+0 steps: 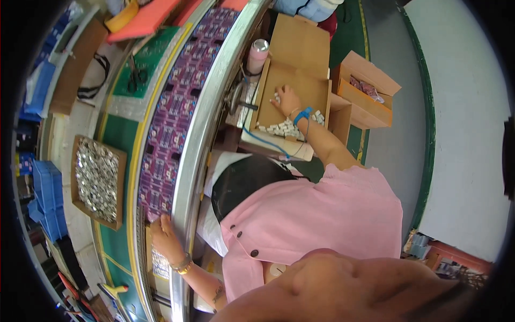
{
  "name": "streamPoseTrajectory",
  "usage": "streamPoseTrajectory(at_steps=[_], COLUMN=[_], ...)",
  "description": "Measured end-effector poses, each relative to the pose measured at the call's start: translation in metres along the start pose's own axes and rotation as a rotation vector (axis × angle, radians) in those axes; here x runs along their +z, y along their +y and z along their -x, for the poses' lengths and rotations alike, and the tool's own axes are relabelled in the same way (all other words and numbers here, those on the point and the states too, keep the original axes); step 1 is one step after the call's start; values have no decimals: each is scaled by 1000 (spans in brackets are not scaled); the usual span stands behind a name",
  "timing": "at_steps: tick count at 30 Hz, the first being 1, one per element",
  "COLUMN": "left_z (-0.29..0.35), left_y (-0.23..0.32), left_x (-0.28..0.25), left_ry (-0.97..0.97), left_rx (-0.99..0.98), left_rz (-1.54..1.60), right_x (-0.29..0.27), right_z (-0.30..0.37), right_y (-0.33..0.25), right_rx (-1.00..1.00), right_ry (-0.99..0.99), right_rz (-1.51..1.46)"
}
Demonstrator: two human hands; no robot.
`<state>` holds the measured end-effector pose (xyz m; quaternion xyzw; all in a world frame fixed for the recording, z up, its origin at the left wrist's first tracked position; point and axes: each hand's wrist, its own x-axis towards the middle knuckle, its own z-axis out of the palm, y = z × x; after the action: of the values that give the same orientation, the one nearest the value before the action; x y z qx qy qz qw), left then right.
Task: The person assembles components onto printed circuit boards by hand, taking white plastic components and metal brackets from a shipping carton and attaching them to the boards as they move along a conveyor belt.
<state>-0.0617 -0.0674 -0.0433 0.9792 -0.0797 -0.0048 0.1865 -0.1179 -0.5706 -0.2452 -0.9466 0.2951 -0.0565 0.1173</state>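
Workshop line, green surface (120, 129) along the left, silvery metal rail (201, 129) curving beside it. Between them, purple circuit boards (177, 102) laid in a long row. At the near end of that row, left hand (167, 241), fingers close together, seemingly touching the last board; too small and distorted to be sure, can't tell if pinching. Off to the right, open cardboard box (316, 88) with small white parts (287, 129), mostly heaped along the near side, a few farther in. Right hand (289, 102) inside the box, fingers bent over those few; can't tell if pinching one. Blue wrist strap (303, 115) on that wrist, blue cord (266, 141) along the box's near side. Probably best: take from the loose few, not the heap; turn parts right way round before lifting out; touch boards lightly, edges only, no shoving the row; keep cord from snagging.
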Motion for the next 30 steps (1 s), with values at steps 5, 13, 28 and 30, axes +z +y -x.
streamPoseTrajectory(at_steps=[5, 13, 28, 30], left_z=[8, 20, -5, -9], left_y=[-8, -1, 108, 128], left_x=[-4, -21, 42, 64], left_ry=[4, 224, -467, -733], left_rx=[-19, -22, 94, -47], left_rz=[-32, 73, 1188, 1527], right_x=[17, 13, -40, -66], right_z=[-1, 12, -20, -18], right_y=[5, 1, 30, 8], right_rx=[-112, -121, 398, 266], right_ry=[12, 85, -263, -421], right_rz=[-46, -104, -2281, -2291])
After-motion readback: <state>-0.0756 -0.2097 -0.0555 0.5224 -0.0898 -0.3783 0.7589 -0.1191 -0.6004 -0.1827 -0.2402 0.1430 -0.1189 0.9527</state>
